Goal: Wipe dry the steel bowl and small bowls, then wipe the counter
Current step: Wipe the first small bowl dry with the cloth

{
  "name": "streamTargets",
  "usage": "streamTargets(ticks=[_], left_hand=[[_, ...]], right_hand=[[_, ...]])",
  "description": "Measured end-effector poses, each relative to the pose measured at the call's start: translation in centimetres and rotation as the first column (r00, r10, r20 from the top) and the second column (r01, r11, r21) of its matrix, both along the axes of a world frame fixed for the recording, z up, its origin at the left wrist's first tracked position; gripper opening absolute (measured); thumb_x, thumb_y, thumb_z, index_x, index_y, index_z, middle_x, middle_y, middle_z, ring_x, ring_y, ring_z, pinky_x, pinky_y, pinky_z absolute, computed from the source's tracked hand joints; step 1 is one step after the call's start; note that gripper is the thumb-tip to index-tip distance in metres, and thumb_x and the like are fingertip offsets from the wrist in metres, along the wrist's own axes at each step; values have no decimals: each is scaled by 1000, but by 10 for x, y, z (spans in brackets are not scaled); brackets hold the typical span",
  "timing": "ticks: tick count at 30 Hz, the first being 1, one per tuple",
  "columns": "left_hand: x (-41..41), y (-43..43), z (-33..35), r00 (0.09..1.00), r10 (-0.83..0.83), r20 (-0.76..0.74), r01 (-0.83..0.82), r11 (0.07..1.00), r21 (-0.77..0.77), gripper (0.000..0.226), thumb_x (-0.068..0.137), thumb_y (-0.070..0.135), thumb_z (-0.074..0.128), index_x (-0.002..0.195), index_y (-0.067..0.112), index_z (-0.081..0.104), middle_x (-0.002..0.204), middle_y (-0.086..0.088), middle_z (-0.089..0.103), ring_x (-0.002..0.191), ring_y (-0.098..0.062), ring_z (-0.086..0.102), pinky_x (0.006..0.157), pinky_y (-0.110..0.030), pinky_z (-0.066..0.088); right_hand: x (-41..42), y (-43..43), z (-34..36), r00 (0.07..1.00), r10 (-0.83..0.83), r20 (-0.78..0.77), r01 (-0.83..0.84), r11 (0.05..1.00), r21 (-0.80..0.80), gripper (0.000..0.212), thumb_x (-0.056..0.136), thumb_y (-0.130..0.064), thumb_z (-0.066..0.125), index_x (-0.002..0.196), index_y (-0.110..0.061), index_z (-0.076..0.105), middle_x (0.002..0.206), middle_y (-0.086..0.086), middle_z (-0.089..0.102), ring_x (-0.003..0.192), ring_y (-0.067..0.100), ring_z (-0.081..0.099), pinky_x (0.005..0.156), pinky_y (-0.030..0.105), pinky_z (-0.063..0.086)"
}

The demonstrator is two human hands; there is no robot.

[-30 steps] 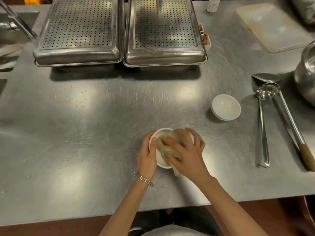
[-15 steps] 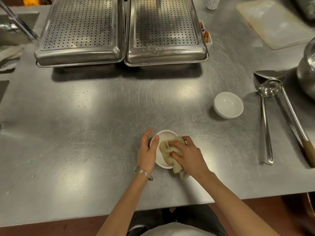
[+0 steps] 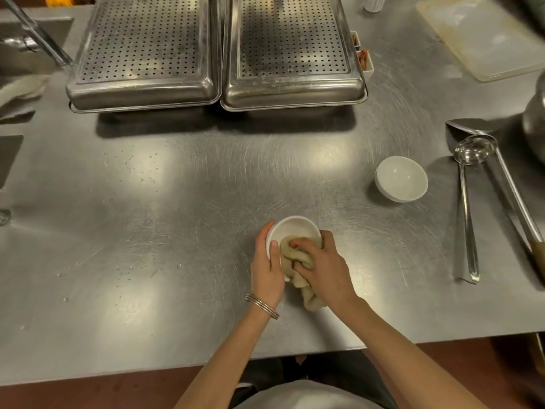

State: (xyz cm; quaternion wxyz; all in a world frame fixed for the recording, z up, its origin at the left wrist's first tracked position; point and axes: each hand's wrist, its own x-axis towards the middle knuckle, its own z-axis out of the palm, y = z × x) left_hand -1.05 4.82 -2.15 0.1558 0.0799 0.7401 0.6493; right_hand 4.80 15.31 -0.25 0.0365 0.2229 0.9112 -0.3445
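A small white bowl sits on the steel counter near its front edge. My left hand grips the bowl's left rim, thumb inside. My right hand presses a beige cloth into the bowl; the cloth's tail hangs out toward me. A second small white bowl stands upright and alone to the right. The steel bowl shows only partly at the right edge.
Two perforated steel pans stand at the back. A ladle and a wooden-handled spatula lie at the right. A white cutting board is at the back right. Water drops dot the left counter. A sink tap is far left.
My right hand has curled and pushed the cloth deeper into the bowl, uncovering its far rim. The left hand stays on the rim.
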Motion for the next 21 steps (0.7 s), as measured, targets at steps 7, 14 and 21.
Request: streamTargets(ticks=[7, 14, 21], left_hand=[[-42, -10, 2, 928, -373, 6, 370, 918, -144, 43, 86, 34, 35, 126, 21, 40, 116, 6, 51, 106, -11, 50, 89, -11, 40], [-12, -5, 6, 995, -86, 56, 77, 985, 153, 47, 82, 39, 56, 126, 40, 39, 130, 15, 47, 117, -1, 49, 93, -19, 45], [-3, 1, 2, 998, -22, -66, 24, 999, 25, 33, 95, 25, 32, 123, 41, 37, 127, 20, 44, 117, 7, 45, 98, -12, 37]], right_hand=[[-9, 20, 7, 979, 163, 124, -176, 979, 104, 33, 87, -39, 57, 119, -35, 52, 139, -3, 27, 97, 24, 55, 75, 29, 45], [-7, 6, 9, 986, -151, -64, 143, 982, -125, 31, 86, -45, 59, 115, -36, 57, 133, -8, 31, 92, 11, 52, 75, 20, 40], [-2, -4, 4, 992, -116, -41, 111, 988, -112, 37, 82, -38, 65, 118, -34, 55, 133, -3, 32, 96, 17, 56, 74, 22, 44]])
